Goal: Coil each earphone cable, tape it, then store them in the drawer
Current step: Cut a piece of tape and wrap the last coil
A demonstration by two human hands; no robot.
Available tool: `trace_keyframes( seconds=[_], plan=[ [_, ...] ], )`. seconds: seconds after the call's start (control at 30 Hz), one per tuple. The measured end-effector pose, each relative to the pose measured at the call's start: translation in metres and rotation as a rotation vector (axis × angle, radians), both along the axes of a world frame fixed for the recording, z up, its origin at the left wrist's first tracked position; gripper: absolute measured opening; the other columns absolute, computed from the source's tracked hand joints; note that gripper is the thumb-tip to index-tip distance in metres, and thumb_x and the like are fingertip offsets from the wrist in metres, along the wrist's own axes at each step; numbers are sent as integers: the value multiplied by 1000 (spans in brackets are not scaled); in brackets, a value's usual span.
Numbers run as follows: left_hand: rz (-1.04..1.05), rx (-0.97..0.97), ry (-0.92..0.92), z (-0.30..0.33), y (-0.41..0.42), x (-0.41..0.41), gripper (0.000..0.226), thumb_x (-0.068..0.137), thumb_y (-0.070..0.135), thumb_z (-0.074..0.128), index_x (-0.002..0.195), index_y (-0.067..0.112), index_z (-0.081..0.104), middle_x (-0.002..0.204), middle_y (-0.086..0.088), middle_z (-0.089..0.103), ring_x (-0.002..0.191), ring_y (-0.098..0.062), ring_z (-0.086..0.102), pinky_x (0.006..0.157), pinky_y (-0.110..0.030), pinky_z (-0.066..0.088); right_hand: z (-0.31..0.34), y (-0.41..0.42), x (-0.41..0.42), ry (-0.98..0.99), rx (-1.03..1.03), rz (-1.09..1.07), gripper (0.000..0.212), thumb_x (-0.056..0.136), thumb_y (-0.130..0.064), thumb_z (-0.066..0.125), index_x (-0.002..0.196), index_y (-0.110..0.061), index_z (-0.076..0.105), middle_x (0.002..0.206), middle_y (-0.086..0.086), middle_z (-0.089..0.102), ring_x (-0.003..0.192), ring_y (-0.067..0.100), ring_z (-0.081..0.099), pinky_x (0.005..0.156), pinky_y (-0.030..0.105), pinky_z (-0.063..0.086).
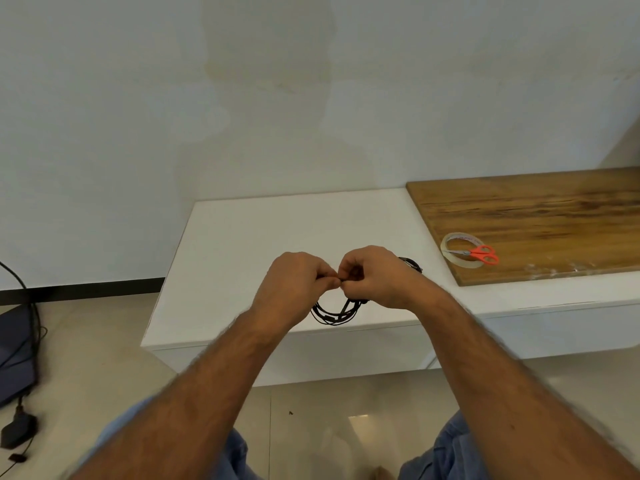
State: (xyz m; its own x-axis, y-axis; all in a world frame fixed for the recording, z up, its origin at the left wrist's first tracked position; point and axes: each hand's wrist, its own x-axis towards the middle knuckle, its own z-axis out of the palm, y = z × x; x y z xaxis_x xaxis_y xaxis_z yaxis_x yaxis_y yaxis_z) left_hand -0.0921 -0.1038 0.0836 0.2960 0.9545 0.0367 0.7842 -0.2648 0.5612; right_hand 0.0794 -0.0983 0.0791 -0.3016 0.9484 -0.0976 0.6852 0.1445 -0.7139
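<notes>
A black earphone cable [334, 315] hangs in a round coil under my hands, above the front of the white cabinet top [242, 244]. My left hand [294, 285] and my right hand [374, 275] meet above the coil, both with curled fingers pinching its top. Part of a second black earphone cable [412, 264] shows behind my right hand on the cabinet top. A roll of clear tape [462, 250] lies on the wooden board [540, 220] to the right, with red-handled scissors [481, 253] resting across it.
The cabinet's drawer front [346, 355] lies below the top's front edge, shut. A dark bag [15, 355] with black cords and a plug [17, 433] lies on the tiled floor at the left. A pale wall stands behind.
</notes>
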Motion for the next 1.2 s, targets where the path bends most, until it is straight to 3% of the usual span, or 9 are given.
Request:
trace_keyframes(
  seconds=[0.1,0.3,0.47,0.6,0.7,0.87,1.07,1.2],
  plan=[
    [6,-9,-81,1,-1,-1,24,88,28,67,111,24,73,98,5,74,91,-7,66,82,-20,48,-1,0,3,63,-9,-22,8,77,-11,67,83,-15,70,73,1,69,67,17,65,68,37,57],
    [18,-29,47,-6,2,-2,18,91,34,62,96,20,73,87,8,71,82,-10,62,70,-22,44,-8,2,-2,68,17,-30,8,76,-11,69,79,-18,71,69,-9,69,68,11,68,69,36,60],
    [-17,-125,66,-18,10,-10,12,93,35,57,84,29,62,77,13,60,75,-9,55,63,-24,39,-20,4,-7,103,35,-11,13,79,-13,71,77,-26,70,68,-13,66,61,0,59,63,25,53],
    [44,-128,56,-23,22,-24,14,90,33,61,77,33,60,72,14,58,70,-7,51,62,-26,36,-30,11,-9,208,25,-52,13,83,-15,71,92,-24,73,79,-6,71,75,8,66,73,23,53],
    [138,-151,17,-24,42,-50,9,90,27,62,81,28,64,77,9,64,75,-11,57,65,-25,41,-37,17,-2,303,74,-190,16,87,-12,67,99,-21,73,82,-13,69,74,-4,63,72,14,49],
    [341,-274,-137,-44,72,-105,10,93,24,58,86,21,65,84,0,69,84,-20,62,82,-39,52,-44,24,13,363,97,-341,13,89,-12,65,86,-24,71,80,-4,72,73,11,67,69,20,52],
    [462,-421,-196,-82,89,-113,8,93,19,58,89,18,65,85,-6,68,76,-18,57,64,-29,47,-49,29,11,365,57,-343,10,89,-14,66,84,-18,72,79,2,72,75,20,68,70,29,54],
    [500,-427,-137,-98,95,-114,8,90,20,61,86,16,66,76,-4,63,68,-20,54,66,-31,48,-55,29,10,295,34,-304,8,89,-17,67,85,-17,73,78,-1,72,79,23,69,73,33,55]
  ],
)
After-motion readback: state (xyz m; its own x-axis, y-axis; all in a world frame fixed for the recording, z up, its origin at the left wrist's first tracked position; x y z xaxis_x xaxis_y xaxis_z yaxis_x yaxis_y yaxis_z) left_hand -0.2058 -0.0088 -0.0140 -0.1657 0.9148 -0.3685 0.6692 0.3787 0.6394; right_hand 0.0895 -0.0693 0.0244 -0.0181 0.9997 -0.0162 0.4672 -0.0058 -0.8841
